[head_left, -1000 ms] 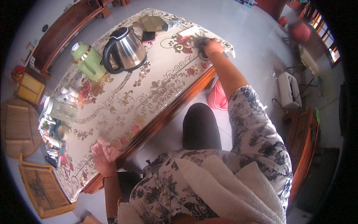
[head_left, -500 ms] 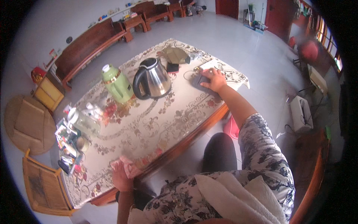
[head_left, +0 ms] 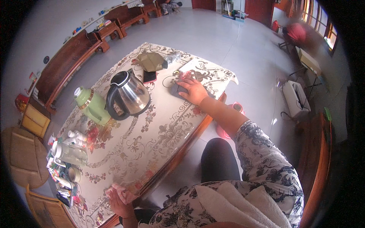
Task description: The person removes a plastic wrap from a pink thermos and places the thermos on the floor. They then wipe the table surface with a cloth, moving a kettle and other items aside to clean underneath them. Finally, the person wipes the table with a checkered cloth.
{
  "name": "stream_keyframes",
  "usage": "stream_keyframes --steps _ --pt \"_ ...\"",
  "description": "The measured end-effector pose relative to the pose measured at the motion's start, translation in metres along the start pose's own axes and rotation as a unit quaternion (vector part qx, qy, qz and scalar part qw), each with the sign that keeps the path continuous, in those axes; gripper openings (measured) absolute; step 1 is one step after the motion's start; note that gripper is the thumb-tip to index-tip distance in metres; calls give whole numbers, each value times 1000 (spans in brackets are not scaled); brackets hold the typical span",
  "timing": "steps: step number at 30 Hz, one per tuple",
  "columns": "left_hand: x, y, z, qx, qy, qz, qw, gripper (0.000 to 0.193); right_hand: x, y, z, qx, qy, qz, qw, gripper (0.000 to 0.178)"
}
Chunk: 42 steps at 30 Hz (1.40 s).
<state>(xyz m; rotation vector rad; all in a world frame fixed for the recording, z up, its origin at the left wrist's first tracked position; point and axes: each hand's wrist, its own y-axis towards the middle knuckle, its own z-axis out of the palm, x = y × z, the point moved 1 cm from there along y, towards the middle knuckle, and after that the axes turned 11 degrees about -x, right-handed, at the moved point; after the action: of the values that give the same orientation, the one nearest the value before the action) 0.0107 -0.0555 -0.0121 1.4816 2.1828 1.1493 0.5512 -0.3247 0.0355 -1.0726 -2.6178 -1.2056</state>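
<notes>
My right hand (head_left: 194, 91) lies palm down near the far right corner of the table, its fingers spread over a dark grey, soft-looking flat thing (head_left: 176, 91). Part of that thing is hidden under the hand, and I cannot make out its kind. At the near left edge, my left hand (head_left: 120, 205) is closed around a crumpled pink cloth (head_left: 124, 193), which rests on the tablecloth. Between the hands stretches the flower-patterned cream tablecloth (head_left: 152, 133). A white flat thing (head_left: 189, 65) sits just beyond my right fingers.
A steel kettle (head_left: 134, 93) and a green thermos (head_left: 92, 105) stand mid-table. Behind them are a phone (head_left: 150, 77) and an olive-coloured bag (head_left: 151, 60). A clear jug (head_left: 71, 152) and a tape roll (head_left: 74, 174) crowd the left edge. A pink bucket (head_left: 223, 131) stands below the right edge.
The whole view has swung, so the table and its items sit further left in the picture. Both hands keep about the same places on the table, the left still gripping the pink cloth.
</notes>
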Motion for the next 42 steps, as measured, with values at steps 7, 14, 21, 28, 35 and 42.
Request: stream_keyframes --steps 7,14,21,28,35,42 --pt "-3 8 -3 20 -7 -21 1000 44 8 2 -7 -36 6 1 999 46" --pt "-5 11 -3 -32 34 13 999 43 8 3 -2 -36 -11 21 999 46" --pt "12 -15 13 -21 -3 10 1000 44 1 3 -1 -29 -19 41 999 47" --pt "3 -1 2 -15 -44 -64 997 44 -13 3 16 -70 -111 10 991 54" --pt "0 16 -15 -27 -83 -57 995 50 17 -4 8 -32 -113 111 987 49" --pt "2 11 -23 62 -78 -84 991 64 37 -19 8 -65 -110 88 988 60"
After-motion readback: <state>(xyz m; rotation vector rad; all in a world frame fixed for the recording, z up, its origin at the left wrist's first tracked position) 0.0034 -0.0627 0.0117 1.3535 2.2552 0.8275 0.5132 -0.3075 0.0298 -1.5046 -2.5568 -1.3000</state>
